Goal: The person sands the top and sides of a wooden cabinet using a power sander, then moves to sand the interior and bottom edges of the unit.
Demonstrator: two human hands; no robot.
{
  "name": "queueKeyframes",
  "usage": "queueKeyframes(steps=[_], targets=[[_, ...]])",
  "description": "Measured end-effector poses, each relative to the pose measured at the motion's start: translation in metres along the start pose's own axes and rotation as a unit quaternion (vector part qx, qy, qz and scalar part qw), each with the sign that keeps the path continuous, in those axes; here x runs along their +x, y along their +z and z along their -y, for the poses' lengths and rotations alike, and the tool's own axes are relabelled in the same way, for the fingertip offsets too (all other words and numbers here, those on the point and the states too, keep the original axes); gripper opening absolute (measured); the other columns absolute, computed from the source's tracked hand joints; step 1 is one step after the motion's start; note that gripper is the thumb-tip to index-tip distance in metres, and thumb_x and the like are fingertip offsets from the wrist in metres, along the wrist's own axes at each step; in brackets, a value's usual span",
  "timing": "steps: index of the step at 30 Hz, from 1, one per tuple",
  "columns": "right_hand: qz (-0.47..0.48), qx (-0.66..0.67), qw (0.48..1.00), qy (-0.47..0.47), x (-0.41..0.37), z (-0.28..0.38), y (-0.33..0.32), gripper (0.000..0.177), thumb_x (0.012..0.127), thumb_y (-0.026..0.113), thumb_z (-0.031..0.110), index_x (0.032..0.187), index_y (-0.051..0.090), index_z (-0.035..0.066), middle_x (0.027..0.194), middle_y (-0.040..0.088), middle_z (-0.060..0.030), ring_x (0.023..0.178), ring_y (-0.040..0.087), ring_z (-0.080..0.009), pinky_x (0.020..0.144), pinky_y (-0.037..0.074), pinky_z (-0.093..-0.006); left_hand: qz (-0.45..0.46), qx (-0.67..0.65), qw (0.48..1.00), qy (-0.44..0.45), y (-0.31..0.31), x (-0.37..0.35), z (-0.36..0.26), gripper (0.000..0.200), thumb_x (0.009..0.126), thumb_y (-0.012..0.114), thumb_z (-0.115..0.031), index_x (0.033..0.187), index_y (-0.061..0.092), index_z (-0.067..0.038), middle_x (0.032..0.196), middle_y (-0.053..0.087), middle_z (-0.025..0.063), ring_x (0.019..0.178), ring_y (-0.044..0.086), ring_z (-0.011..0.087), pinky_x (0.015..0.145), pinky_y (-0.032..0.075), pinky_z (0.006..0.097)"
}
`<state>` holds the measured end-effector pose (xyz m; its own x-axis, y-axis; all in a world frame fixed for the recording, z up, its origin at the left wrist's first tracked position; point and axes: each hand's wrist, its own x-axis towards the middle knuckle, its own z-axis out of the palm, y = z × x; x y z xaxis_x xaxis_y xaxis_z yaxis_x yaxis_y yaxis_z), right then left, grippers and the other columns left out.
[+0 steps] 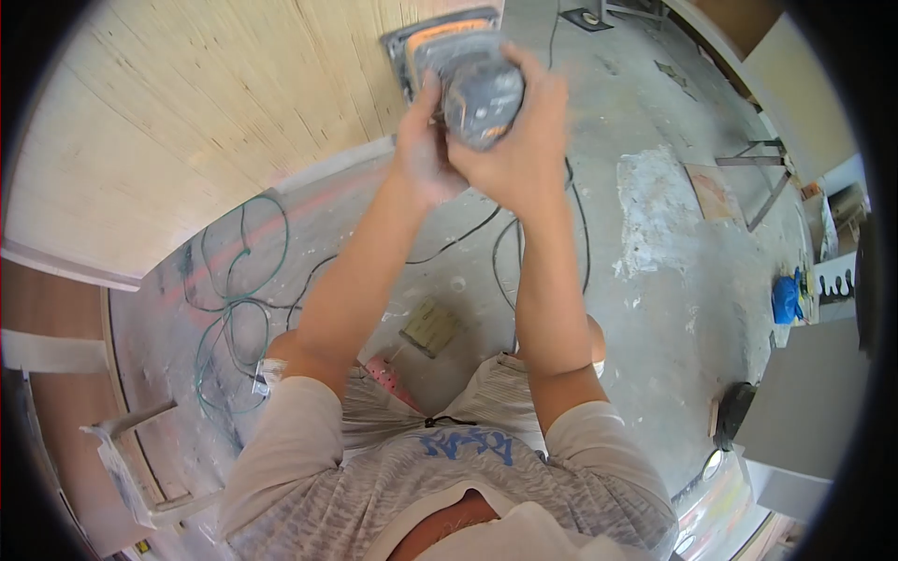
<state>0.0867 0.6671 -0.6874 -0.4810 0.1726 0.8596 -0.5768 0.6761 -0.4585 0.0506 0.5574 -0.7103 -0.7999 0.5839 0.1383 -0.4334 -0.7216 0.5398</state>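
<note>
Both my hands are wrapped round a grey and orange electric sander (483, 101). My left hand (426, 154) grips it from the left and below, thumb up along its side. My right hand (526, 154) closes round the rounded grey body from the right. The sander's flat square pad overlaps the right edge of a pale plywood panel (215, 112) with dark grain streaks. Some fingers are hidden behind the tool, and the right hand is slightly blurred.
A black cable (449, 245) runs over the concrete floor (655, 337), and a green cord (229, 309) lies coiled on the left. A small box (430, 327) sits between my legs. A whitish stool frame (140, 467) stands lower left; a blue bag (788, 297) is at right.
</note>
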Motion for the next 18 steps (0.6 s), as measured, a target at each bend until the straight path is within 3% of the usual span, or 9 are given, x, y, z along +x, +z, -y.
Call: queueKeyframes(steps=[2, 4, 7, 11, 13, 15, 17, 18], targets=[[0.042, 0.019, 0.999, -0.009, -0.03, -0.014, 0.007, 0.087, 0.051, 0.078, 0.015, 0.128, 0.042, -0.001, 0.113, 0.05, -0.0188, 0.102, 0.053, -0.0338, 0.089, 0.044, -0.0415, -0.03, 0.006, 0.999, 0.021, -0.016, -0.004, 0.011, 0.066, 0.094, 0.045, -0.056, 0.133, 0.045, -0.003, 0.13, 0.054, 0.0116, 0.118, 0.054, 0.0248, 0.1, 0.044, 0.0425], [-0.001, 0.023, 0.999, 0.04, -0.062, -0.027, 0.027, 0.094, 0.051, 0.078, 0.011, 0.134, 0.036, -0.001, 0.116, 0.047, -0.0185, 0.105, 0.051, -0.0338, 0.093, 0.041, -0.0415, -0.086, 0.092, 0.992, 0.02, -0.03, -0.01, 0.021, 0.07, 0.094, 0.041, -0.059, 0.135, 0.042, -0.003, 0.134, 0.051, 0.0111, 0.121, 0.052, 0.0254, 0.102, 0.041, 0.0434], [-0.064, 0.018, 0.997, 0.05, -0.068, -0.03, 0.038, 0.089, 0.053, 0.076, 0.009, 0.133, 0.038, -0.001, 0.116, 0.049, -0.0181, 0.104, 0.053, -0.0329, 0.093, 0.042, -0.0401, -0.102, 0.102, 0.99, 0.002, -0.027, -0.018, 0.03, 0.066, 0.096, 0.042, -0.055, 0.135, 0.043, -0.002, 0.132, 0.052, 0.0141, 0.124, 0.049, 0.0249, 0.103, 0.041, 0.0411], [-0.067, -0.039, 0.996, 0.046, -0.046, -0.023, 0.026, 0.085, 0.055, 0.073, 0.008, 0.132, 0.038, -0.001, 0.113, 0.051, -0.0166, 0.102, 0.055, -0.0293, 0.09, 0.044, -0.0382, -0.034, 0.17, 0.985, -0.004, -0.064, -0.028, 0.035, 0.075, 0.094, 0.042, -0.059, 0.141, 0.036, 0.0, 0.138, 0.047, 0.0147, 0.125, 0.047, 0.0234, 0.103, 0.041, 0.0408], [-0.073, -0.02, 0.996, 0.044, -0.029, -0.018, 0.02, 0.082, 0.056, 0.071, 0.008, 0.132, 0.038, 0.0, 0.111, 0.053, -0.0145, 0.099, 0.056, -0.0256, 0.087, 0.046, -0.0357, 0.106, 0.311, 0.925, -0.192, -0.096, -0.043, 0.006, 0.076, 0.094, 0.047, -0.055, 0.145, 0.033, 0.0, 0.139, 0.049, 0.0128, 0.122, 0.051, 0.0231, 0.102, 0.041, 0.0399], [-0.077, -0.011, 0.996, 0.05, -0.016, -0.012, 0.017, 0.082, 0.056, 0.07, 0.007, 0.131, 0.039, 0.0, 0.11, 0.053, -0.0137, 0.098, 0.056, -0.0242, 0.086, 0.046, -0.0344, 0.158, 0.48, 0.816, -0.281, -0.114, -0.059, -0.039, 0.07, 0.094, 0.054, -0.045, 0.145, 0.033, -0.002, 0.136, 0.053, 0.0112, 0.118, 0.054, 0.0248, 0.101, 0.041, 0.0403], [-0.078, -0.001, 0.996, 0.049, -0.004, -0.012, 0.016, 0.082, 0.056, 0.07, 0.007, 0.131, 0.039, 0.001, 0.109, 0.053, -0.0129, 0.097, 0.056, -0.0229, 0.086, 0.047, -0.033, 0.028, 0.505, 0.803, -0.315, -0.149, -0.083, -0.066, 0.071, 0.088, 0.063, -0.038, 0.145, 0.035, -0.006, 0.131, 0.057, 0.0131, 0.125, 0.05, 0.0281, 0.1, 0.041, 0.0418], [-0.09, 0.016, 0.995, 0.039, 0.002, -0.013, 0.016, 0.081, 0.056, 0.07, 0.007, 0.131, 0.039, 0.002, 0.11, 0.053, -0.0129, 0.097, 0.056, -0.0223, 0.085, 0.047, -0.0324, -0.068, 0.409, 0.866, -0.278, -0.156, -0.098, -0.079, 0.067, 0.088, 0.063, -0.036, 0.142, 0.038, -0.006, 0.133, 0.055, 0.0136, 0.125, 0.05, 0.0289, 0.101, 0.041, 0.0422]])
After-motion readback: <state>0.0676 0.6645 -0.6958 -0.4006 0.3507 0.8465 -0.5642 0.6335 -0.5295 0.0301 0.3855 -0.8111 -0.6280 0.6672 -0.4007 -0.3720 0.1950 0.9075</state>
